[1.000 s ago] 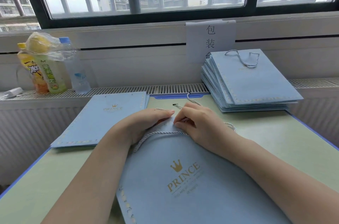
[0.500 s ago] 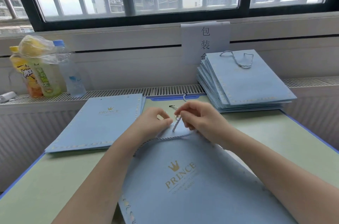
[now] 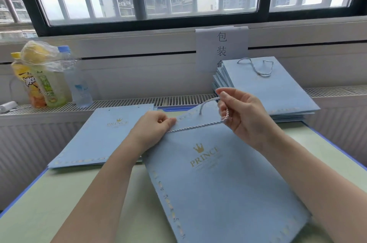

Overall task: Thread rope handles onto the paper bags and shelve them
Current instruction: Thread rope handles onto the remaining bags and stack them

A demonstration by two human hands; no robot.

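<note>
Bag under work: a flat light-blue paper bag (image 3: 222, 181) with a gold crown and "PRINCE" print lies on the green bench (image 3: 49, 203), its top edge raised slightly toward the window.

Rope: a twisted pale rope handle (image 3: 195, 127) runs across the upper part of the bag from the left hand to the right hand. A second length rises from the bag's top edge up to the right fingertips.

Left hand (image 3: 154, 129): fingers curled, pinching the rope end at the bag's upper left corner, resting on the bag.

Right hand (image 3: 243, 115): raised above the bag's top right, thumb and fingers closed on the rope, which loops down through the palm.

Unthreaded stock: a low stack of flat bags (image 3: 103, 139), same print, lies on the bench just left of the worked bag and partly under the left forearm. Punched holes show at its top edge.

Finished stock: a stack of bags with handles (image 3: 274, 91) sits on the grille ledge beyond the right hand, tilted; the top one carries a rope loop (image 3: 258, 67).

Other items: three drink bottles (image 3: 49, 81) stand at far left on the ledge with a clear plastic bag over their tops. A paper sign (image 3: 221, 46) with Chinese characters hangs on the wall behind the finished stack.
</note>
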